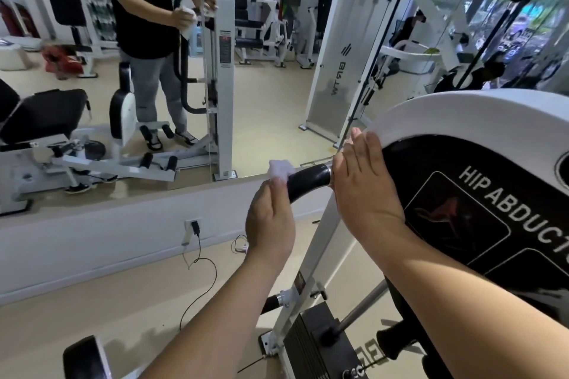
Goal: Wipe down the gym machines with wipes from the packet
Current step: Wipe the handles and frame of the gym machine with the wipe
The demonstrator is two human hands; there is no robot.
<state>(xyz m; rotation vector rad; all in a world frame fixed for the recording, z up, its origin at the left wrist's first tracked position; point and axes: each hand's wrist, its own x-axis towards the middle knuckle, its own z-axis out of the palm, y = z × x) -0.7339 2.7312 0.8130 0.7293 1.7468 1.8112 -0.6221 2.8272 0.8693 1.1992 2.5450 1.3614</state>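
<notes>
The left hand (271, 218) pinches a soft, limp wipe (279, 170), probably damp, against the rigid black handle (309, 180). The right hand (366, 191) rests flat, fingers straight, on the machine (462, 114).

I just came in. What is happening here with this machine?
A person is cleaning a hip machine that stands in front of a wall mirror. The left hand holds a white wipe against the end of the machine's black handle. The right hand rests with straight fingers on the edge of the white cover, just beside the handle.
</notes>
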